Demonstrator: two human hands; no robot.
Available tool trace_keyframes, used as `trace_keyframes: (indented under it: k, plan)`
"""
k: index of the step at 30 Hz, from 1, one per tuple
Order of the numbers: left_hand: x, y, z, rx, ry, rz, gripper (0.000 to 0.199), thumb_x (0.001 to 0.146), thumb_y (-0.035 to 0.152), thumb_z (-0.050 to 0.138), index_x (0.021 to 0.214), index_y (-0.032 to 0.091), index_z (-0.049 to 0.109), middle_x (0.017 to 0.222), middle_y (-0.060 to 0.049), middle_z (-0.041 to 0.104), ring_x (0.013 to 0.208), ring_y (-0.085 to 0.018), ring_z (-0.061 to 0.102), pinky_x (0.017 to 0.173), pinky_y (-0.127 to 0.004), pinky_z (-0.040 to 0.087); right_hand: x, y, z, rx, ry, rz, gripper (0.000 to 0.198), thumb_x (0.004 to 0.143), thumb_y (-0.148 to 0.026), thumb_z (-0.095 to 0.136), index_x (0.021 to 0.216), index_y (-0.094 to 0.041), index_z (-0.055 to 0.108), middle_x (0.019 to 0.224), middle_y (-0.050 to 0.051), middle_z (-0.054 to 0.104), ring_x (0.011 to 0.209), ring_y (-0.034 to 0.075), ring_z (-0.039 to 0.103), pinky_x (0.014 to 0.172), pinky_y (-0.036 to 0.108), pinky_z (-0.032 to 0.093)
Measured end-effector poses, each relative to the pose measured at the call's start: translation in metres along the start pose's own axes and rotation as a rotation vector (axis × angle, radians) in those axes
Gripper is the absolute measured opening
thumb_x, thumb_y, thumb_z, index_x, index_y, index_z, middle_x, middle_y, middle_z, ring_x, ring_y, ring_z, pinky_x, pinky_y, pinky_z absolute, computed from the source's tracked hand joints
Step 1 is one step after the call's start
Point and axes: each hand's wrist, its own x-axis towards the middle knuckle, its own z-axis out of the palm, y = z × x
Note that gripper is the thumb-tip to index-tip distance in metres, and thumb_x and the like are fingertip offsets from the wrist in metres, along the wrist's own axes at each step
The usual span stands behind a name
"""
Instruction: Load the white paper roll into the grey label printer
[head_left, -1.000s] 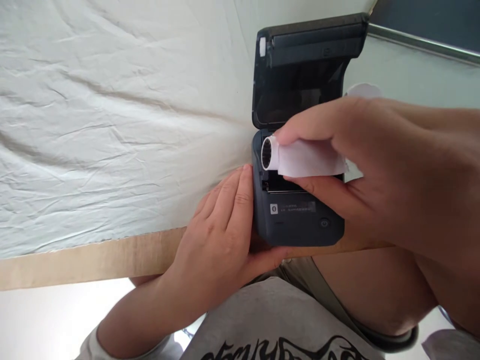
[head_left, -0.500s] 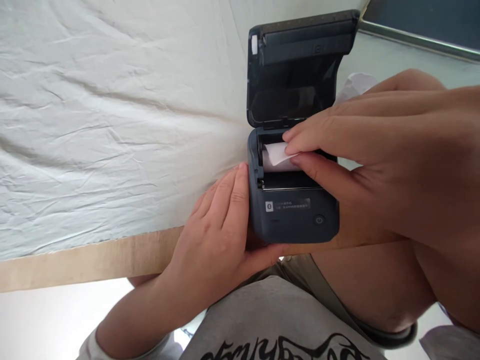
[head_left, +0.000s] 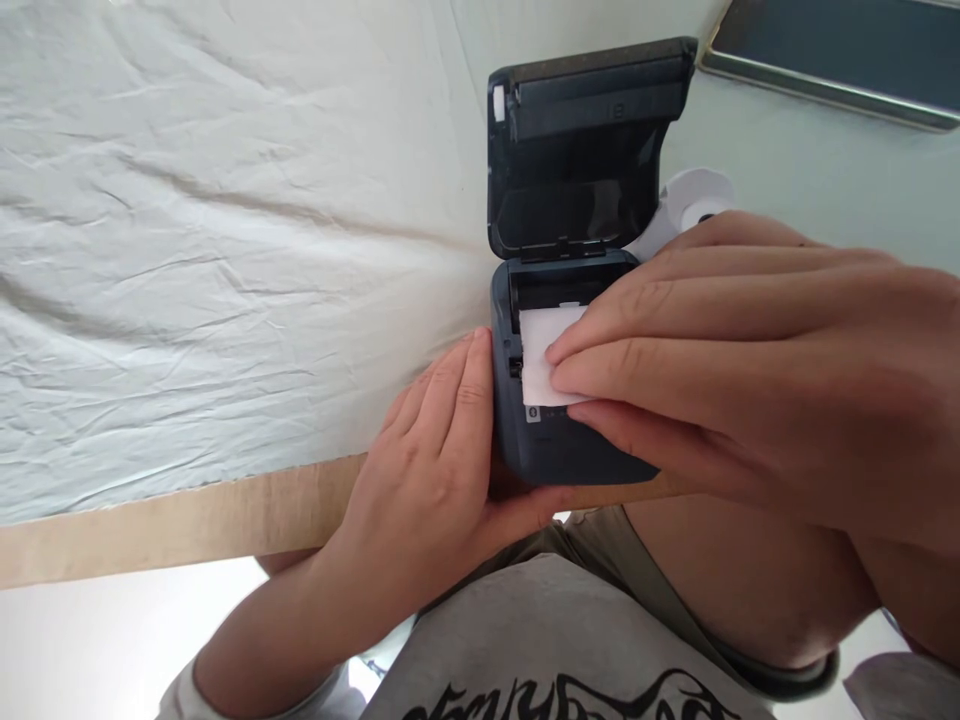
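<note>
A small dark blue label printer [head_left: 547,455] lies at the table edge with its black lid [head_left: 581,160] swung up and back. My left hand [head_left: 439,445] is cupped round the printer's near left corner, fingers along its side and thumb along its front. From the right, my right hand [head_left: 697,370] pinches the loose end of the white paper [head_left: 538,350]. That paper extends from the roll compartment over the printer's front, partly covering the label there. The fingers hide the paper's right part and the power button.
Beyond my right hand lies a white roll or curl of paper [head_left: 701,190], partly hidden. A dark tablet or phone [head_left: 840,60] is at the top right. The wrinkled white cloth [head_left: 225,250] spreads to the left, with a wooden table edge [head_left: 187,515] along its near side.
My right hand has pulled the paper end toward me, out of the compartment and over the printer's front. The printer has shifted slightly left in view; my left hand has barely moved.
</note>
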Motion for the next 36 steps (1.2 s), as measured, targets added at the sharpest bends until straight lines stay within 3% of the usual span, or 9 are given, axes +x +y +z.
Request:
trace_keyframes:
  k: [5, 10, 16, 19, 21, 23, 27, 33, 36]
  plan:
    - [-0.002, 0.002, 0.002, -0.074, 0.057, 0.025, 0.091, 0.12, 0.065, 0.071, 0.191, 0.028, 0.026, 0.177, -0.028, 0.065, 0.165, -0.044, 0.07, 0.13, -0.065, 0.067, 0.0, 0.002, 0.003, -0.088, 0.067, -0.132, 0.047, 0.124, -0.032, 0.05, 0.084, -0.022, 0.073, 0.112, -0.005, 0.083, 0.1, 0.011, 0.072, 0.089, 0.041, 0.057]
    - [-0.002, 0.002, -0.003, -0.088, 0.022, 0.026, 0.068, 0.121, 0.059, 0.07, 0.177, 0.027, 0.047, 0.174, -0.031, 0.063, 0.165, -0.047, 0.069, 0.126, -0.07, 0.069, 0.008, -0.001, -0.005, 0.055, 0.067, -0.04, 0.049, 0.118, -0.035, 0.067, 0.072, -0.02, 0.069, 0.079, 0.002, 0.062, 0.075, 0.009, 0.044, 0.073, 0.036, 0.044]
    - [-0.002, 0.0, -0.008, -0.084, -0.04, 0.033, 0.065, 0.122, 0.06, 0.067, 0.176, 0.031, 0.045, 0.177, -0.029, 0.059, 0.167, -0.046, 0.067, 0.124, -0.07, 0.07, 0.004, 0.003, -0.003, 0.114, 0.138, -0.089, 0.052, 0.12, -0.043, 0.063, 0.073, -0.021, 0.068, 0.078, 0.002, 0.062, 0.08, 0.01, 0.049, 0.078, 0.04, 0.045]
    - [0.0, 0.0, -0.007, -0.095, -0.037, 0.049, 0.059, 0.122, 0.055, 0.069, 0.171, 0.031, 0.047, 0.175, -0.032, 0.058, 0.165, -0.049, 0.067, 0.121, -0.072, 0.07, 0.006, 0.005, -0.005, 0.131, 0.216, 0.062, 0.038, 0.117, -0.043, 0.065, 0.084, -0.029, 0.078, 0.081, 0.0, 0.066, 0.08, 0.01, 0.051, 0.083, 0.041, 0.046]
    - [0.001, 0.001, -0.006, -0.104, -0.033, 0.063, 0.053, 0.122, 0.049, 0.07, 0.167, 0.03, 0.048, 0.174, -0.034, 0.057, 0.165, -0.05, 0.067, 0.119, -0.072, 0.071, 0.01, 0.006, -0.008, 0.117, 0.269, 0.244, 0.022, 0.108, -0.05, 0.07, 0.101, -0.036, 0.086, 0.099, -0.001, 0.075, 0.094, 0.012, 0.064, 0.094, 0.044, 0.051]
    - [0.002, 0.002, -0.006, -0.114, -0.032, 0.072, 0.049, 0.122, 0.045, 0.07, 0.163, 0.03, 0.049, 0.174, -0.035, 0.057, 0.165, -0.05, 0.067, 0.118, -0.071, 0.071, 0.013, 0.007, -0.01, 0.072, 0.289, 0.4, 0.034, 0.098, -0.057, 0.074, 0.12, -0.036, 0.09, 0.132, 0.002, 0.079, 0.13, 0.022, 0.074, 0.115, 0.048, 0.053]
    - [0.001, 0.0, -0.008, -0.133, -0.03, 0.065, 0.047, 0.12, 0.041, 0.074, 0.16, 0.032, 0.052, 0.176, -0.033, 0.057, 0.167, -0.048, 0.066, 0.119, -0.07, 0.071, 0.01, 0.011, -0.003, -0.012, 0.209, 0.425, 0.065, 0.104, -0.063, 0.07, 0.163, -0.036, 0.074, 0.184, 0.003, 0.056, 0.177, 0.038, 0.051, 0.141, 0.057, 0.041]
    - [0.001, -0.002, -0.01, -0.141, -0.029, 0.066, 0.048, 0.117, 0.04, 0.079, 0.158, 0.034, 0.054, 0.178, -0.029, 0.058, 0.167, -0.048, 0.065, 0.118, -0.071, 0.072, 0.014, 0.011, -0.004, 0.104, 0.226, 0.467, 0.066, 0.095, -0.056, 0.07, 0.157, -0.033, 0.075, 0.169, -0.001, 0.069, 0.18, 0.039, 0.046, 0.146, 0.054, 0.036]
    - [0.002, -0.002, -0.01, -0.121, -0.026, 0.086, 0.045, 0.12, 0.045, 0.075, 0.157, 0.033, 0.054, 0.176, -0.029, 0.058, 0.165, -0.048, 0.067, 0.115, -0.069, 0.073, 0.016, 0.012, -0.01, 0.1, 0.183, 0.484, 0.078, 0.096, -0.056, 0.064, 0.171, -0.033, 0.067, 0.176, -0.004, 0.063, 0.182, 0.035, 0.044, 0.152, 0.049, 0.028]
